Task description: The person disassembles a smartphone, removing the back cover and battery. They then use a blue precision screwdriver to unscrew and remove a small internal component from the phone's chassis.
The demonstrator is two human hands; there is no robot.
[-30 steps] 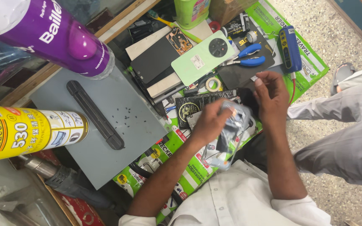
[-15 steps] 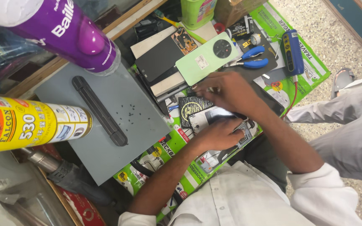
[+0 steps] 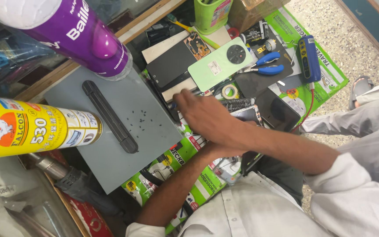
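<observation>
Phone on the bench: dark handset [image 3: 281, 115] lies face up on the green mat [image 3: 316, 66], just beside the right forearm.
Right hand [image 3: 205, 116]: reaches across toward the grey pad [image 3: 123, 131]; fingers curled, grip hidden.
Left hand: hidden beneath the right arm; cannot tell.
Done: mint-green back cover [image 3: 220, 63] lies apart.
Left: nothing reassembled.

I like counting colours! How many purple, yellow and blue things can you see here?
Purple: 1, the spray can
Yellow: 1, the second can
Blue: 2, the pliers and the tool
Total: 4
</observation>
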